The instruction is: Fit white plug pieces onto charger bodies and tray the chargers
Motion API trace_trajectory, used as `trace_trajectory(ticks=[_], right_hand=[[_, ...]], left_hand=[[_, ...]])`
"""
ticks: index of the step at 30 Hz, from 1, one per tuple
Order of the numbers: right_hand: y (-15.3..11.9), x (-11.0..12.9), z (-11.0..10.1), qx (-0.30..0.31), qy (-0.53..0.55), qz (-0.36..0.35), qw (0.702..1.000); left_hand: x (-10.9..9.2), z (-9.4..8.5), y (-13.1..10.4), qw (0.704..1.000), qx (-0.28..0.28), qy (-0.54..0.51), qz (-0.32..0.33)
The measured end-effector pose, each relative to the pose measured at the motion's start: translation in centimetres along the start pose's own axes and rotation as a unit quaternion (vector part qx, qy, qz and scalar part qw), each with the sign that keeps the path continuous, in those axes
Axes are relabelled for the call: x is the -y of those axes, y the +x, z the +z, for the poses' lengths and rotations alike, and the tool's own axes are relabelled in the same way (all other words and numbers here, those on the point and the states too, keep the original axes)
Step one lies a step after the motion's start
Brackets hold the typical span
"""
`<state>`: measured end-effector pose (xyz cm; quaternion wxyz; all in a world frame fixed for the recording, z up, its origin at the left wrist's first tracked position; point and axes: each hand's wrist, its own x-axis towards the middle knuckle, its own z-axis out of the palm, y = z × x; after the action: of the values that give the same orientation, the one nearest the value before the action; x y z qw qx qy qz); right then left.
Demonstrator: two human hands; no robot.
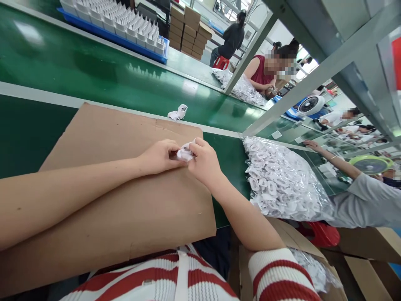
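Observation:
Both hands meet over a brown cardboard sheet (125,200) and hold a small white plastic part (186,153) between them. My left hand (161,156) pinches its left side with thumb and fingers. On its right side, my right hand (203,159) has its fingers closed round the part, hiding some of it. Beyond the hands, other small white plastic pieces (178,113) rest at the edge of the green surface. A clear bag full of white plastic parts (278,179) lies to the right of my right hand.
A blue tray (125,41) of white pronged parts stands at the upper left. A metal post (250,52) rises beyond the bag. Across the line a person in red works beside another bag (239,88). At the right, a person's arm (335,159) reaches over the line.

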<state>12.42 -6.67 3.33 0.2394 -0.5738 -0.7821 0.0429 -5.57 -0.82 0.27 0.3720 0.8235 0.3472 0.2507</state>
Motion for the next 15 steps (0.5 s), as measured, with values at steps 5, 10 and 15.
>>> trace_trajectory(ticks=[5, 10, 15], right_hand=[[-0.4, -0.1, 1.0, -0.021, 0.054, 0.035, 0.998], [-0.2, -0.2, 0.4, -0.03, 0.113, 0.064, 0.991], [-4.4, -4.3, -1.2, -0.057, 0.004, 0.188, 0.98]], left_hand=[[-0.1, 0.1, -0.2, 0.999, 0.005, 0.002, -0.041], [-0.6, -0.9, 1.0, 0.994, 0.062, -0.014, -0.089], [0.8, -5.6, 3.3, 0.977, -0.068, 0.138, -0.144]])
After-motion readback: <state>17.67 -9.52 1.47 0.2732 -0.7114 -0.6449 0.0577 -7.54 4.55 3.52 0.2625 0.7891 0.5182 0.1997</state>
